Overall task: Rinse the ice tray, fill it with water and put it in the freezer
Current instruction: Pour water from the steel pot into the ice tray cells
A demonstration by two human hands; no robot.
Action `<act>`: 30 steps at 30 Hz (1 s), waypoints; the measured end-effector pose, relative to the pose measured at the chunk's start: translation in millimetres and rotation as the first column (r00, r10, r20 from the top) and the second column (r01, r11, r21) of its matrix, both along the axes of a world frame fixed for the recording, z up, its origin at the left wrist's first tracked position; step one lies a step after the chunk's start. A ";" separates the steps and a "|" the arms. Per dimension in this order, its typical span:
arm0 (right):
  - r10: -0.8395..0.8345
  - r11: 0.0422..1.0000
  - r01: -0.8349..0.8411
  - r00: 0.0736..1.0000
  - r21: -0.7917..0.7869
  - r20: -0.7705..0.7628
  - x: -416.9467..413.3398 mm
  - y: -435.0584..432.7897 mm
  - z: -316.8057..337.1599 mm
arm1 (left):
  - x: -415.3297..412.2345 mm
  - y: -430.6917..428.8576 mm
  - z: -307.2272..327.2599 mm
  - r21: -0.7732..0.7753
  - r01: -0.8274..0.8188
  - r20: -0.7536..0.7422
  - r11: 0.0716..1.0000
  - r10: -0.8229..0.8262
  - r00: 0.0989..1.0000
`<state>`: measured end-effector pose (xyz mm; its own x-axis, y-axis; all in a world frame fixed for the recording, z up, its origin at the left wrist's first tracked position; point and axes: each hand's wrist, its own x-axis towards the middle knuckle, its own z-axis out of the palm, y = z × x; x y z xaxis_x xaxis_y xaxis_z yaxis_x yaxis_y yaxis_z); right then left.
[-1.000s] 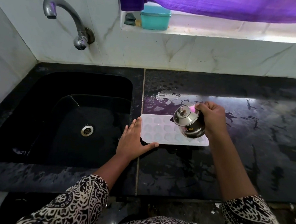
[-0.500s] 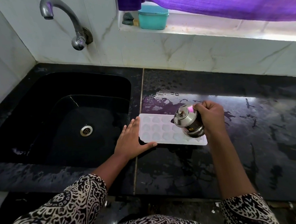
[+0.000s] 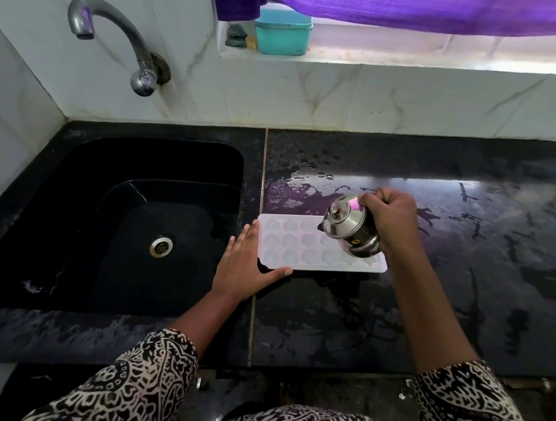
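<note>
On the surface [image 3: 466,265], just right of the sink [image 3: 109,219], the tray [image 3: 291,241] lies flat, the left hand [image 3: 244,266] spread against its left end, the right hand [image 3: 393,220] gripping a tilted pot [image 3: 351,229] over its right part.

Dim scene, daylight from one o'clock
The purple cloth curtain [image 3: 420,6] tints glare on the wet black stone counter [image 3: 301,193]; frame edges bow, focus sharp.

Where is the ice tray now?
Head view: the ice tray lies on the black counter, right of the sink; left hand touches its left end, right hand holds a steel pot over its right end.
</note>
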<state>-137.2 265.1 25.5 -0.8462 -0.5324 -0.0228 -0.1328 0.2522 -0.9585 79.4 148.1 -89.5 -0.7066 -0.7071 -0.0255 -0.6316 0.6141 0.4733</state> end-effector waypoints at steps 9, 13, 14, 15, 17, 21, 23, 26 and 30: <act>-0.012 1.000 0.012 1.000 0.005 0.006 0.3 2.1 0.5 | 0.0 -0.1 -1.1 0.000 -0.003 0.001 1.000 0.003 1.000; -0.021 1.000 0.021 1.000 -0.001 0.017 0.3 2.3 0.9 | 0.3 -0.7 -1.4 -0.002 0.002 0.004 1.000 -0.002 1.000; -0.023 1.000 0.023 1.000 -0.002 0.019 0.2 2.2 1.1 | 0.2 -0.7 -1.4 -0.004 0.003 0.007 1.000 -0.003 1.000; -0.024 1.000 0.025 1.000 -0.001 0.018 0.1 2.0 0.9 | 0.2 -0.7 -1.3 -0.005 0.003 0.009 1.000 -0.003 1.000; -0.025 1.000 0.025 1.000 0.004 0.010 0.1 1.9 0.6 | 0.3 -0.4 -1.0 -0.006 0.002 0.009 1.000 -0.002 1.000; -0.019 1.000 0.019 1.000 0.016 -0.001 0.4 0.6 -0.4 | 0.5 -0.4 -1.0 0.000 0.000 0.008 1.000 0.000 1.000; -0.017 1.000 0.017 1.000 0.019 -0.004 0.0 -0.3 -0.5 | 0.3 -0.3 -1.1 0.000 -0.001 0.005 1.000 0.001 1.000; -0.013 1.000 0.013 1.000 0.017 -0.002 -0.7 -0.9 -0.8 | 0.3 -0.2 -1.3 -0.004 -0.003 0.006 1.000 0.003 1.000; -0.004 1.000 0.004 1.000 0.020 0.001 -0.3 -0.8 -1.5 | -0.1 -0.5 -0.6 -0.001 -0.003 -0.004 1.000 0.003 1.000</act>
